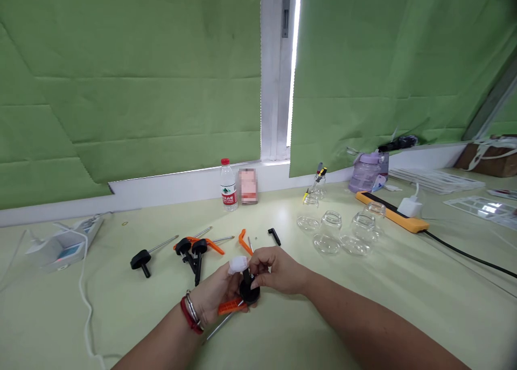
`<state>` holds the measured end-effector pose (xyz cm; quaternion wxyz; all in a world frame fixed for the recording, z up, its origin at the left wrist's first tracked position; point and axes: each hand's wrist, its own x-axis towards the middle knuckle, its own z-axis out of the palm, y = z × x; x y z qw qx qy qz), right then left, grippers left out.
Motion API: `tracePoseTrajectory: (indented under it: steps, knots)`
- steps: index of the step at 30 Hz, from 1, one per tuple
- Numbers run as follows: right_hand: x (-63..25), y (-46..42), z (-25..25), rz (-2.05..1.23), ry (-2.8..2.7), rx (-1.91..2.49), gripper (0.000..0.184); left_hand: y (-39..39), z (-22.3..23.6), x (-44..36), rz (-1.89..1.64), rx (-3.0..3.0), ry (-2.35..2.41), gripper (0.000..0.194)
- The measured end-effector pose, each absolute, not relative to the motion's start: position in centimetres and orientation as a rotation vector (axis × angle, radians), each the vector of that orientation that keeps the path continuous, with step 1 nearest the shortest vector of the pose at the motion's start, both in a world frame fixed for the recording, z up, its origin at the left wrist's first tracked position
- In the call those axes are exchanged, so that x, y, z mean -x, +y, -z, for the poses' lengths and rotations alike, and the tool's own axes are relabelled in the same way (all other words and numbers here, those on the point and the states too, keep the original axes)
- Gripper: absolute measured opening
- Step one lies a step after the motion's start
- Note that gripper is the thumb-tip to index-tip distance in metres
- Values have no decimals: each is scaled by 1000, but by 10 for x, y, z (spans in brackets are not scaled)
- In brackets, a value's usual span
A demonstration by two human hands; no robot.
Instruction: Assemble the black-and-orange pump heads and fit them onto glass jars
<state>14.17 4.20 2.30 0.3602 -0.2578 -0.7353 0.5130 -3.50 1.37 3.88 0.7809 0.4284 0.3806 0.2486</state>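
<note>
My left hand (220, 294), with a white wrap (238, 264) on the thumb, is closed around a part with a black round disc (249, 292), an orange strip (231, 306) and a metal rod (220, 327) slanting down to the left. Against the top of that disc, the thumb and fingers of my right hand (271, 270) are pinched together. Whether they grip a smaller piece there is hidden. Beyond my hands lie a loose black crank-shaped piece (274, 236) and an orange curved piece (244, 243).
Several black-disc parts with rods (141, 259) lie to the left. Glass jars (331, 224) stand at right, near an orange power strip (391, 213) and a purple jug (365, 173). A water bottle (228, 187) stands by the wall. A white cable (84, 300) runs along the left.
</note>
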Motion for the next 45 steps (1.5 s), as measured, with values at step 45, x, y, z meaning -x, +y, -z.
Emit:
tracePoseTrajectory:
  steps: [45]
  knots:
    - [-132, 11, -45, -1785, -1601, 674, 24, -7, -31, 27, -1202, -2216, 826, 54]
